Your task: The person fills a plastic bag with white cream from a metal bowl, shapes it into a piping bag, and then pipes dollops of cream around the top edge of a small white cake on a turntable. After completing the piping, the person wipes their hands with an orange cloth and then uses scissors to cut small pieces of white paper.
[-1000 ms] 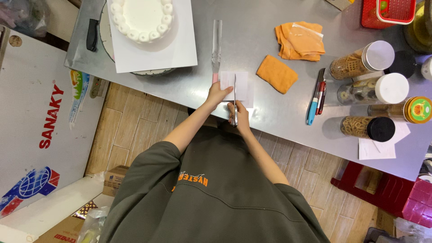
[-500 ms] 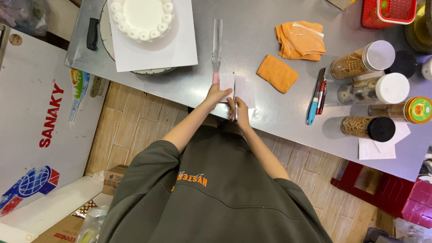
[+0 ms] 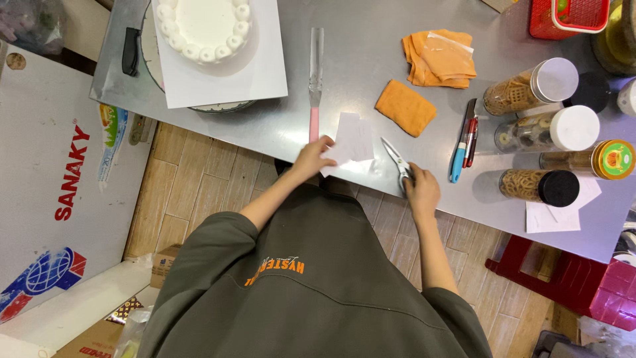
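At the near edge of the steel table (image 3: 344,73), my left hand (image 3: 313,158) pinches a white sheet of paper (image 3: 352,140) that lies flat on the table. My right hand (image 3: 421,191) grips the handles of a pair of scissors (image 3: 396,158), whose blades point up and left, apart from the paper. A long spatula with a pink handle (image 3: 315,79) lies just beyond my left hand.
A white frosted cake (image 3: 205,26) on a white board sits at the far left, beside a black-handled knife (image 3: 130,50). Orange cloths (image 3: 437,59) lie in the middle. Pens (image 3: 464,140), several lidded jars (image 3: 530,86) and a red basket (image 3: 568,16) stand at right.
The hands have parted. The right hand drew the scissors away to the right of the paper, and the left hand keeps the paper, which now lies flatter on the table.
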